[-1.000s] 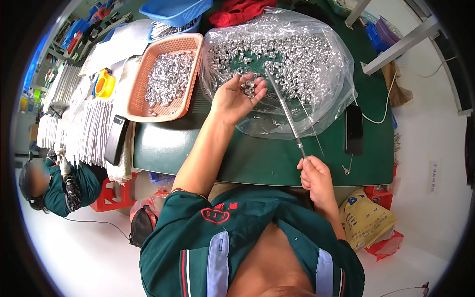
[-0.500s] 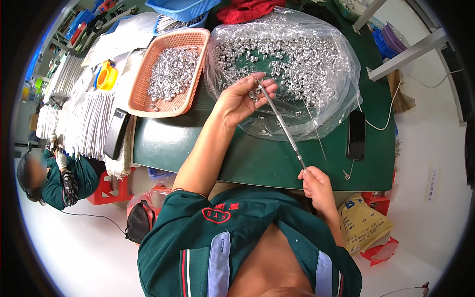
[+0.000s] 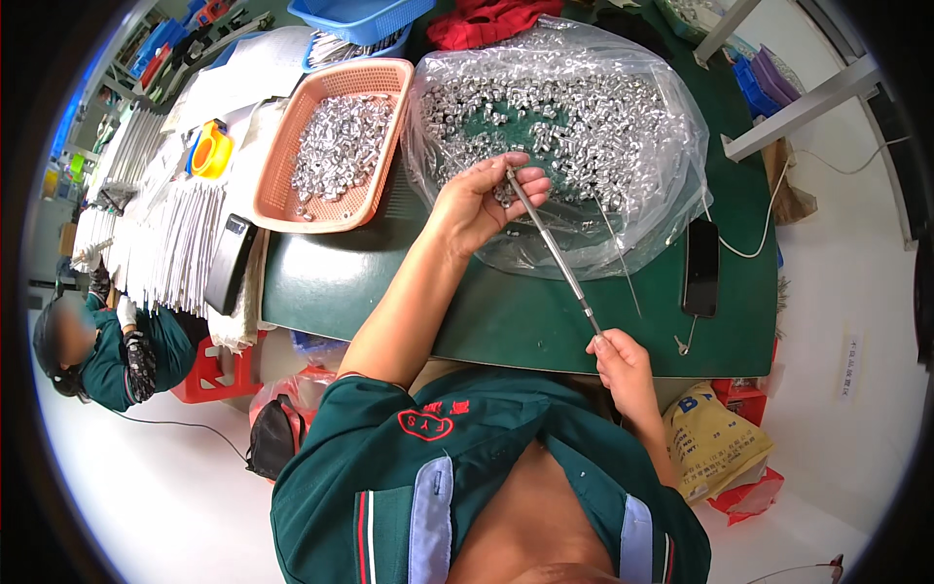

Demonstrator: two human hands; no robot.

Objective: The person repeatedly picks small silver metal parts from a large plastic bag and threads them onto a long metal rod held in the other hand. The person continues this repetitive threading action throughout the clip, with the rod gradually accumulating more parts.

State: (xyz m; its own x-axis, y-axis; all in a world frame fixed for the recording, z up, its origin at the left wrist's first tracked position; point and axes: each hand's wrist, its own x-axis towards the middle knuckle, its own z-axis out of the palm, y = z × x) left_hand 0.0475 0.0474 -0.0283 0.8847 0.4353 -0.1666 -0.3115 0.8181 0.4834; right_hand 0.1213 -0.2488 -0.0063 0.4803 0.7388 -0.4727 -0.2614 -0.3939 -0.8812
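A long, thin silver metal rod (image 3: 556,253) runs slantwise between my hands. Its near end is pinched in my right hand (image 3: 624,366), by the table's front edge. My left hand (image 3: 481,202) is palm up with fingers curled round the rod's far tip, and several small shiny metal fittings lie in it. That hand is over the near left part of a clear plastic bag (image 3: 671,219), spread open and full of the same loose fittings (image 3: 623,127). What exactly the far tip touches is hidden by my fingers.
An orange basket (image 3: 270,175) with more fittings stands left of the bag. A thin metal rod (image 3: 620,248) leans on the bag's near rim. A phone (image 3: 701,268) lies right, a black case (image 3: 230,263) left. Another person (image 3: 146,350) sits far left near stacked white strips (image 3: 180,243).
My left hand has shifted slightly right along with the rod's far tip, and its fingers have curled in more over the fittings. My right hand has barely moved.
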